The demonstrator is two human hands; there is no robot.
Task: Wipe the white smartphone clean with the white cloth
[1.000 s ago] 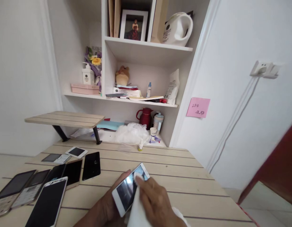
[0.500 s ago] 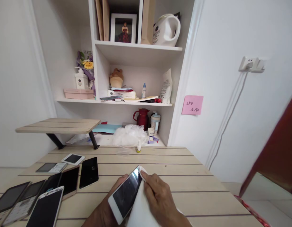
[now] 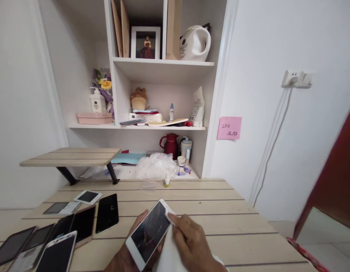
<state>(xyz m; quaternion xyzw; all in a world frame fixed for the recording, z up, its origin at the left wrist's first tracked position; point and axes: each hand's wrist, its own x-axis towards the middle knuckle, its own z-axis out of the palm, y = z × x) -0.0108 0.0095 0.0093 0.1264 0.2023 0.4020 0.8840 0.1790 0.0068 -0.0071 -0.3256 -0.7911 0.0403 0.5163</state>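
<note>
My left hand [image 3: 129, 241] is wrapped round a white smartphone [image 3: 149, 233], tilted with its dark, marked screen towards me. My right hand [image 3: 189, 240] pinches a white cloth [image 3: 171, 249] over a fingertip, at the right edge of the phone near its top corner. The cloth hangs down below the hand and beside the phone. Left of my hands lie a black phone [image 3: 107, 212], a white-framed phone [image 3: 58, 252] resting over others, and a white phone [image 3: 88, 197] farther back.
More phones, some with keypads [image 3: 29, 257], cover the table's left side. Behind them stands a small raised wooden shelf [image 3: 70, 155] on black legs. A tiny white bottle [image 3: 167, 180] and a clear plastic bag [image 3: 156, 165] are at the back, before a red jug [image 3: 171, 145].
The cloth and my right fingertip have shifted slightly down along the phone's right edge. The phone's screen faces me a little more, and the view has tilted up slightly.
</note>
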